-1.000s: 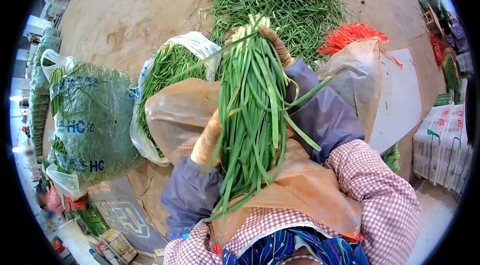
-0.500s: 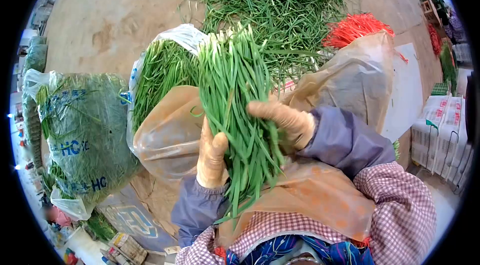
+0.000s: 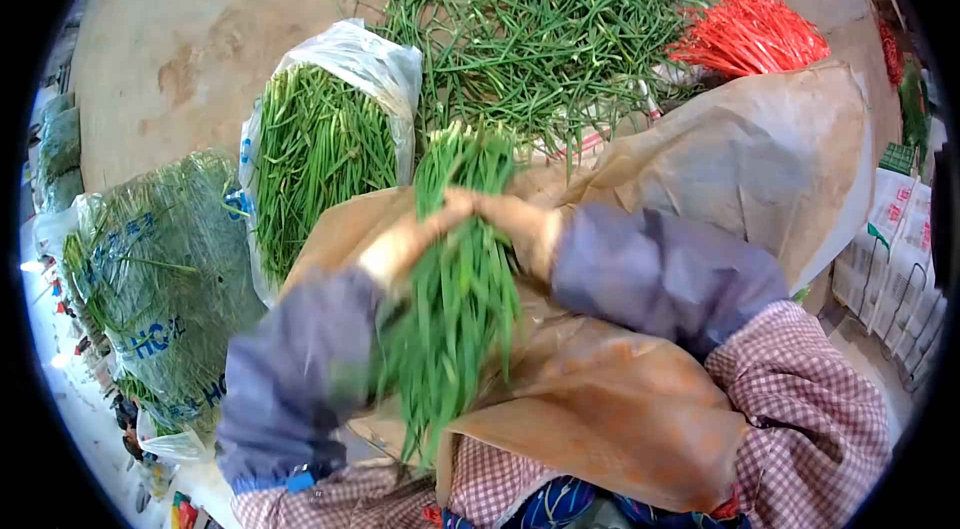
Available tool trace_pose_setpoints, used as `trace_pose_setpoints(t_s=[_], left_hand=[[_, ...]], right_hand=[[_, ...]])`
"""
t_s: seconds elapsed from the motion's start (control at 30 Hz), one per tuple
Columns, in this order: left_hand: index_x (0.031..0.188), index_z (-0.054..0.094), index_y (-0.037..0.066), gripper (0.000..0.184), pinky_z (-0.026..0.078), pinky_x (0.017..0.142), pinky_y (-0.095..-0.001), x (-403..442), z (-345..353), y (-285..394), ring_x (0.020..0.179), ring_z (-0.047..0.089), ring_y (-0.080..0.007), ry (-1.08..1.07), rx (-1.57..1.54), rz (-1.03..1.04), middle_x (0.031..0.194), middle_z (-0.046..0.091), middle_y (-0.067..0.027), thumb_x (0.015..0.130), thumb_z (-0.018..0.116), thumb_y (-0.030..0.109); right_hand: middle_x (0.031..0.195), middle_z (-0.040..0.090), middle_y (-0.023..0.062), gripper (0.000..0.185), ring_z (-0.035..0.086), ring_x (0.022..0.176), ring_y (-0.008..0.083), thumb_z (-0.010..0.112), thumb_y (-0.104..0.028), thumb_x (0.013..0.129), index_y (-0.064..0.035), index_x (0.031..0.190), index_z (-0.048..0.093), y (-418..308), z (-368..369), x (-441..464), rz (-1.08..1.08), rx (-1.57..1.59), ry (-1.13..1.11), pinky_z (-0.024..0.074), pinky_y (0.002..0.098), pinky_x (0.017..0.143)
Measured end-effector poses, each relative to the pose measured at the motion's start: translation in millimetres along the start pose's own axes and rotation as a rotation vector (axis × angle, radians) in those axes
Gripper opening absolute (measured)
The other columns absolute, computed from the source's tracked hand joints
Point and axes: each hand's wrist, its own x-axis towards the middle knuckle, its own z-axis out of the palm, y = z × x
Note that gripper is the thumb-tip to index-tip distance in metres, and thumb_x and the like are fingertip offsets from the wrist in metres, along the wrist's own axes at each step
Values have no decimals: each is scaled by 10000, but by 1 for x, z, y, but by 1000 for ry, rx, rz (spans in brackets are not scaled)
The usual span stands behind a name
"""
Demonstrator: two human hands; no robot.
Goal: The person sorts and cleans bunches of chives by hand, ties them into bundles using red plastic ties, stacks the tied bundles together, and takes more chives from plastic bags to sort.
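A thick bunch of garlic chives [image 3: 455,319] is upright over my lap, pale cut ends at the top and green leaves hanging down. My left hand [image 3: 415,239], in a tan glove, closes on the bunch from the left, somewhat blurred. From the right, my right hand [image 3: 515,224], gloved too, grips it at the same height. The fingers of both hands meet across the front of the bunch. A brown plastic sheet [image 3: 600,409] covers my lap below it. Just left stands an open clear bag [image 3: 385,64] packed with more chives [image 3: 320,169].
Loose chives [image 3: 540,19] lie heaped on the floor ahead. Red plastic ties [image 3: 750,34] sit at the right, behind a raised brown sheet [image 3: 730,159]. A full printed plastic bag [image 3: 170,279] stands at the left. White crates [image 3: 885,279] are at the far right.
The bunch has come down and slightly left. My right hand has moved left across its front to meet my left hand, which has gone higher. The left forearm has swung outward.
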Motion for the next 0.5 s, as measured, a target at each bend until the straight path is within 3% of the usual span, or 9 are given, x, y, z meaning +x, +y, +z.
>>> trace_pose_setpoints(t_s=[0.03, 0.1, 0.13, 0.2, 0.27, 0.37, 0.47, 0.5], left_hand=[[1217, 584, 53, 454, 569, 802, -329, 25, -14, 14, 924, 675, -180, 37, 27, -216, 1116, 679, -96, 920, 641, 391], [1182, 620, 31, 463, 576, 785, -345, 56, -23, 20, 880, 692, -192, 26, -4, -195, 1083, 699, -109, 908, 655, 402], [1167, 639, 23, 448, 583, 758, -363, 50, -1, 32, 849, 702, -212, 157, 29, -211, 1047, 711, -116, 905, 661, 387], [1160, 638, 20, 442, 582, 757, -365, 82, -31, 12, 857, 699, -217, 62, -67, -255, 1055, 708, -113, 903, 666, 378], [1202, 598, 27, 461, 578, 770, -364, 86, -43, 6, 872, 692, -219, 59, -86, -302, 1059, 703, -109, 896, 676, 362], [1222, 576, 41, 462, 578, 763, -366, 62, -17, 8, 866, 691, -218, 37, -61, -75, 1040, 703, -94, 893, 682, 348], [1348, 461, 60, 574, 489, 955, -380, 34, -5, 11, 1084, 614, -206, -63, 133, 165, 1228, 616, -125, 891, 690, 322], [1379, 430, 65, 611, 458, 1006, -384, 23, 3, 13, 1142, 588, -202, -70, 223, 261, 1282, 586, -133, 889, 693, 318]], right_hand=[[986, 711, 87, 492, 687, 826, 205, 636, -473, 897, -95, 1212, 624, -6, -15, 35, 295, 276, -92, 583, 394, 758], [1112, 681, 96, 566, 679, 906, 230, 558, -450, 951, -7, 1302, 541, 6, -44, 92, 198, 282, -62, 581, 399, 765], [1101, 687, 99, 531, 682, 888, 231, 559, -415, 957, -20, 1311, 538, 33, -70, 137, -68, 139, -180, 579, 403, 762], [1058, 701, 106, 447, 686, 832, 236, 559, -312, 967, -36, 1318, 543, 7, -43, 97, 188, 260, -24, 576, 414, 750], [1019, 705, 111, 418, 685, 795, 237, 596, -296, 945, -17, 1255, 591, 13, -41, 100, 198, 354, -48, 577, 411, 730], [956, 705, 142, 407, 680, 706, 260, 708, -251, 856, 24, 1149, 646, 7, -34, 96, 98, 383, 39, 581, 414, 675], [971, 696, 174, 456, 681, 709, 288, 744, -203, 819, -3, 1209, 617, 2, -33, 79, -170, 292, 15, 582, 428, 658], [959, 697, 175, 431, 682, 707, 289, 738, -207, 825, 3, 1185, 630, -5, -24, 73, -209, 283, 118, 582, 426, 654]])
